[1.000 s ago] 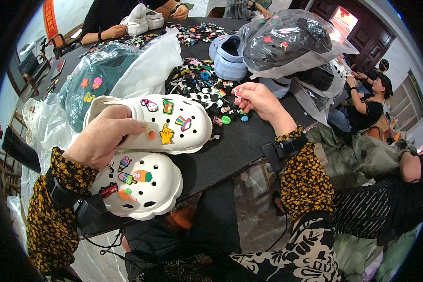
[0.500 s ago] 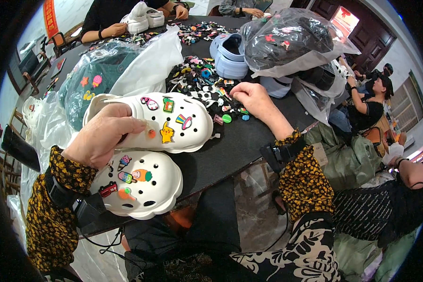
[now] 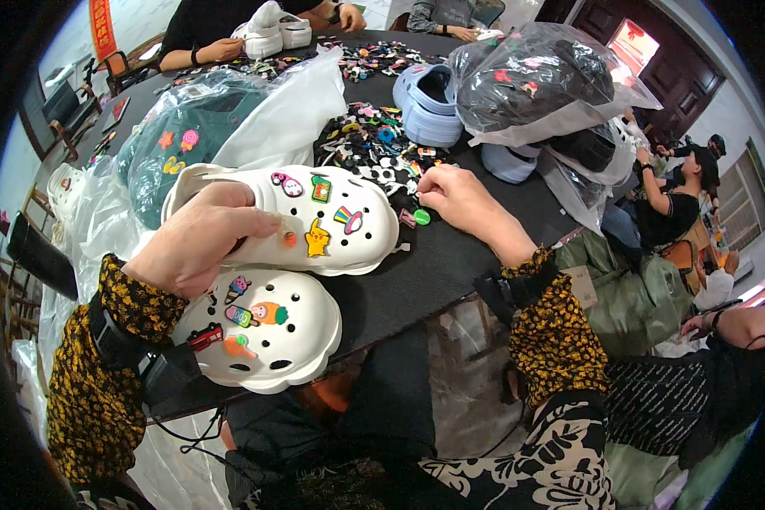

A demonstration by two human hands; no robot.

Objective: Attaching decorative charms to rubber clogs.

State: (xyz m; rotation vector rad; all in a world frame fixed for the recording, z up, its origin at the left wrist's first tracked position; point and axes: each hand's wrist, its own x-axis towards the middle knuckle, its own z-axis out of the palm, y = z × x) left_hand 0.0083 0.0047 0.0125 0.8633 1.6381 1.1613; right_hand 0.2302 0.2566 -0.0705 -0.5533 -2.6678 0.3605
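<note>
On the table (image 3: 433, 272), a white clog (image 3: 300, 212) is grasped by the left hand (image 3: 200, 236); whether anything is pinched by the right hand (image 3: 467, 206), near loose charms (image 3: 370, 149), cannot be told.

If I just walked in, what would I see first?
Probably the two white clogs dotted with bright charms, left of centre on the black table, the left hand gripping the farther clog. Past them, near the right hand, lies a colourful heap of loose charms.

A dark brown door (image 3: 684, 81) adjoins pale walls (image 3: 59, 41).
</note>
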